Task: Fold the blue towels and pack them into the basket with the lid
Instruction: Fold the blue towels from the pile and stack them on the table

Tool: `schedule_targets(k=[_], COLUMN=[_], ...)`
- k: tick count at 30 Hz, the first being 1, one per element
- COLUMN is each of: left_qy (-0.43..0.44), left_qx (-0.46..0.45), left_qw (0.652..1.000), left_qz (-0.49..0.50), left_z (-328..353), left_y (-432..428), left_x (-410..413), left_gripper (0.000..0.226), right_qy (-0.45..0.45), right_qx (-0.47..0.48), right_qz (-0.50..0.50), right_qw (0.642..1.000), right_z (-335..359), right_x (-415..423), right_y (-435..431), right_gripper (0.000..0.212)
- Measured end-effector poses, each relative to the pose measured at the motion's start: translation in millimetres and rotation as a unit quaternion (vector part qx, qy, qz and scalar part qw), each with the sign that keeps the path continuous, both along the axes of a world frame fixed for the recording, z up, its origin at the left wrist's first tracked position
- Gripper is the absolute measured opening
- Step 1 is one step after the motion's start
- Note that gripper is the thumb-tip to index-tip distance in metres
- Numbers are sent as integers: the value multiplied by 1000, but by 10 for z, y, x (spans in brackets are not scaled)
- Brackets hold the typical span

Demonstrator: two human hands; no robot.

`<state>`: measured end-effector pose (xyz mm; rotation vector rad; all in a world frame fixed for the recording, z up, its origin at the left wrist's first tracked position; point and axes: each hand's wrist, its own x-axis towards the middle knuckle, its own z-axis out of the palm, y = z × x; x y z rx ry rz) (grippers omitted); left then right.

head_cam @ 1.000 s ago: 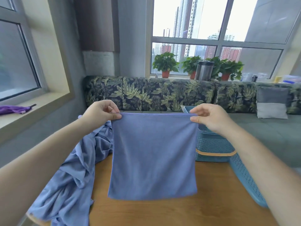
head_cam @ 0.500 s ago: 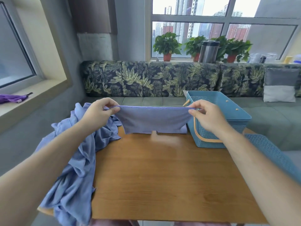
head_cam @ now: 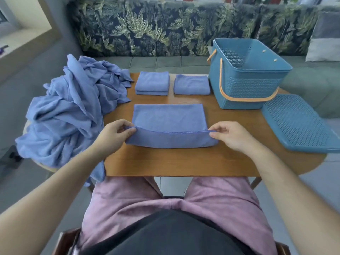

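A blue towel (head_cam: pixel 168 117) lies flat on the wooden table (head_cam: pixel 184 161). Its near edge is lifted and rolled over toward the far side. My left hand (head_cam: pixel 114 137) pinches that edge at its left corner, and my right hand (head_cam: pixel 230 136) pinches the right corner. Two folded towel stacks (head_cam: pixel 152 82) (head_cam: pixel 191 84) sit side by side at the far edge. A heap of unfolded blue towels (head_cam: pixel 73 107) spills over the table's left side. The open teal basket (head_cam: pixel 244 96) with an orange handle stands at the far right, its inside looking bare. Its lid (head_cam: pixel 298 124) lies flat beside it.
A leaf-patterned sofa (head_cam: pixel 165 28) runs behind the table, with a grey cushion (head_cam: pixel 325 37) at the right. I am seated; my pink-clad legs (head_cam: pixel 174 196) are under the near table edge. A window sill (head_cam: pixel 22 39) is at the far left.
The towel, held hanging in the air before, now lies on the table with its near edge folded up in both hands. The view has tilted down from the windows to the table.
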<state>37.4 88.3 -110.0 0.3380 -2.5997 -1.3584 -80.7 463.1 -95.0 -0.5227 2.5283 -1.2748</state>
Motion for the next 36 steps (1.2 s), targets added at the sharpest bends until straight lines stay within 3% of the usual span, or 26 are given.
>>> schedule_targets(k=[6,16,24,26,28,30,32,34,36], left_qy=[17,-23,-24,-16,23,105,131,65,-4], left_qx=[5,-24,-86,-144,-274,-336,-321,-300,-315], left_qw=[998,994,988,983,955,934,935,931,917], left_qz=[64,104,125,116,113,58,-79,-197,-243], left_z=[126,-70,-390,-408,-440,-447,-453,-484,-527], left_y=[-73,-264,-349,-344,-275,-109,86,253,296], left_x=[-520,-1449,-1704,-1716,-1696,-1690,-1736,-1764,-1787], left_gripper=[11,16,13,15,23,30,39,45,48], right_qy=[53,67,95,97,154,233,235,199,184], right_qx=[-19,66,147,181,275,315,299,301,316], right_qz=[-89,-140,-158,-161,-156,-144,-100,-62,-57], right_qw=[994,986,972,965,936,909,919,930,929], right_z=[79,-239,-481,-422,-350,-302,-341,-503,-668], right_x=[-458,-1372,-1543,-1501,-1350,-1076,-785,-579,-469], right_y=[-265,-710,-829,-862,-944,-1135,-1404,-1628,-1707], right_gripper=[6,4,4,12,31,44,52,57,60])
